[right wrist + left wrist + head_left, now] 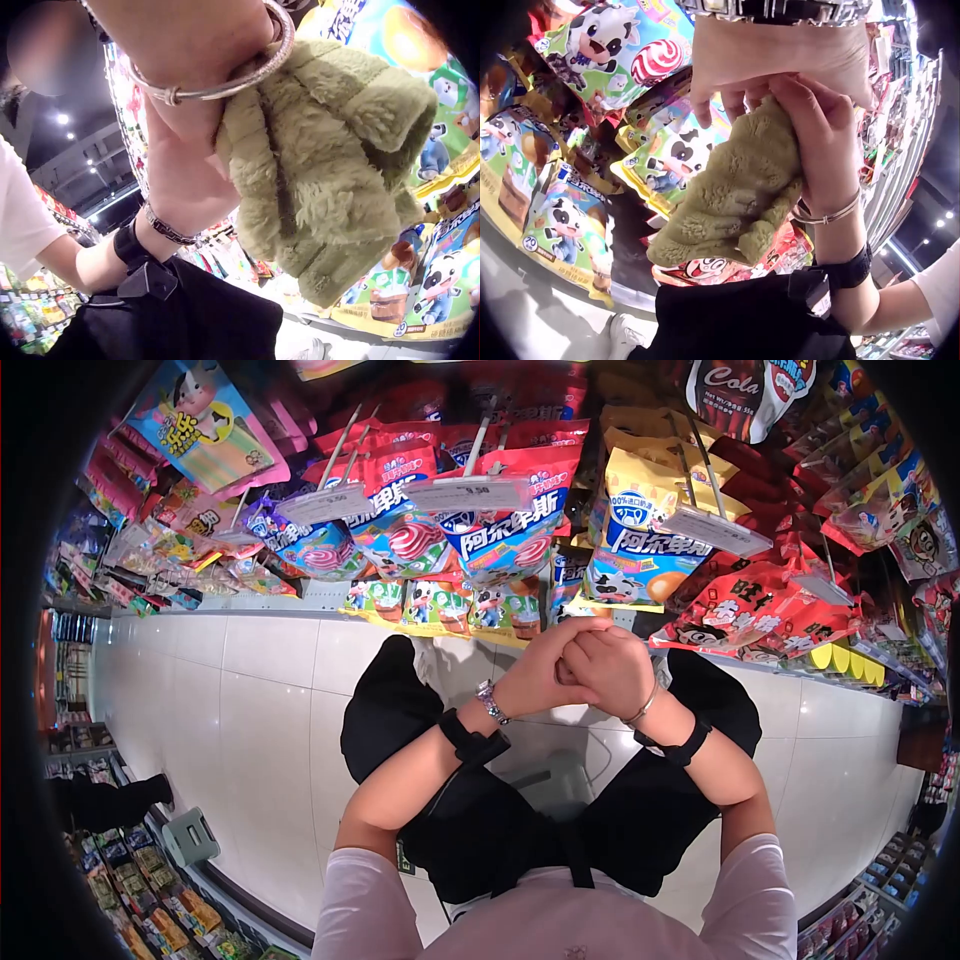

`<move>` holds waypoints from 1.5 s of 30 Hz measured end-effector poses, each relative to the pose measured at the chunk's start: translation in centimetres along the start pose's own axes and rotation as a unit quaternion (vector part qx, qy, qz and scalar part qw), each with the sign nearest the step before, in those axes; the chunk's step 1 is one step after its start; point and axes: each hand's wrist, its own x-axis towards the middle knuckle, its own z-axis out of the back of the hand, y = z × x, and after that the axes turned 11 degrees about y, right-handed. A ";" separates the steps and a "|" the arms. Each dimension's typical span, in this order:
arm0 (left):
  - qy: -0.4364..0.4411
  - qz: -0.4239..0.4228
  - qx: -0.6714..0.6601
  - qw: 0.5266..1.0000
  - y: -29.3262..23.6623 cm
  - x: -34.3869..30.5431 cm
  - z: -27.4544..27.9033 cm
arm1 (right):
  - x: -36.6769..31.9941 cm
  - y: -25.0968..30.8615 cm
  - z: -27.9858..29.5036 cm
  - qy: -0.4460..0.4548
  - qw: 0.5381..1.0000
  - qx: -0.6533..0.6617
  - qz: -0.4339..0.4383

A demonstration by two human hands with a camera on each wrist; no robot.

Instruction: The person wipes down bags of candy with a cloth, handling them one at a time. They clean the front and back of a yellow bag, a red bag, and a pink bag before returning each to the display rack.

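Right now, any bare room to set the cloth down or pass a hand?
Free: floor tiles between the bags and the low shelf, left of the knees. Crowded: bags hang packed just beyond the left hand and right hand, both gripping the cloth.

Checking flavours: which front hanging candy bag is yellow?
The cow-printed yellow bag, hanging above the right hand; its left neighbour is red and blue.

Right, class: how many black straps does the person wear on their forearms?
2. One black strap on the left forearm, behind the metal watch; a second black strap on the right forearm, behind the silver bangle. The left hand and right hand grip a green fleecy cloth.
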 end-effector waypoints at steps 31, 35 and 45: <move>0.004 0.120 0.035 0.992 0.9 0.3 -2.6 | -3.2 -0.4 -6.7 0.143 0.972 0.183 0.040; -0.038 0.124 -0.019 0.991 4.6 -0.3 -2.5 | -2.5 -0.1 -6.4 0.095 0.980 0.142 0.099; -0.191 0.192 -0.191 0.944 2.2 3.9 -0.2 | -0.4 -0.9 1.3 0.158 0.987 0.003 -0.017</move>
